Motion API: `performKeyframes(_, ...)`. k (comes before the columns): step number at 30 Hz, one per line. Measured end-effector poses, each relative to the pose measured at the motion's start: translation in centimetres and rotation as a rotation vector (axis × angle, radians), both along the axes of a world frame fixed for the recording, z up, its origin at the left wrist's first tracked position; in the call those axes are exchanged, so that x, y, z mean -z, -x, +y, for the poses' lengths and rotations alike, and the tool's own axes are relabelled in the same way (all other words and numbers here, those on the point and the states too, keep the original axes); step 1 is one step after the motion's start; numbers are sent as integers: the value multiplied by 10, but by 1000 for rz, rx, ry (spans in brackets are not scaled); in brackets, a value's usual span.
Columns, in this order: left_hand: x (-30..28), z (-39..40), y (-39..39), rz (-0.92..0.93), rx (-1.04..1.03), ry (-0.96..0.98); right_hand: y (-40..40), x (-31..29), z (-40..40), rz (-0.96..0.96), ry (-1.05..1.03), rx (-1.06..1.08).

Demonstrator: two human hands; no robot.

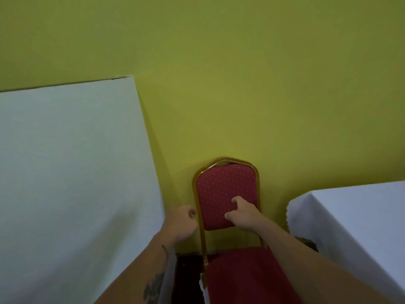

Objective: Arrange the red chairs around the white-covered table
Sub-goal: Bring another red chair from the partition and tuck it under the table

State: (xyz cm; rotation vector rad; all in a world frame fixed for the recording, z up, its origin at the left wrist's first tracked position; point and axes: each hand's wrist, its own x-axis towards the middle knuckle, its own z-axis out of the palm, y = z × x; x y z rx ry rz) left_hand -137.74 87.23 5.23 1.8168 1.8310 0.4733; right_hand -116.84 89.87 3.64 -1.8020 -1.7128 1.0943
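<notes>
A red chair [221, 189] with a gold metal frame and a dotted padded back stands against the yellow-green wall, its seat toward me. My right hand [243, 213] grips the lower right of the chair's backrest, fingers curled onto the padding. My left hand [183, 222] is at the left side of the frame, fingers curled close to the gold tube; whether it grips the tube is unclear. A white-covered table [359, 220] is at the right. Another white-covered table [72, 172] fills the left.
The yellow-green wall [219, 73] rises directly behind the chair. The chair sits in a narrow gap between the two white tablecloths. A strip of dark floor [188, 273] shows beside the left chair leg.
</notes>
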Motion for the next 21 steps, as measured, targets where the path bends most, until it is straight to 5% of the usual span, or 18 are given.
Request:
performKeyframes(10,42,191,28,-16,-25,-4,29,32,178,41,149,132)
performKeyframes(21,145,377,30,-250,-9,129,89,82,370,392,292,559)
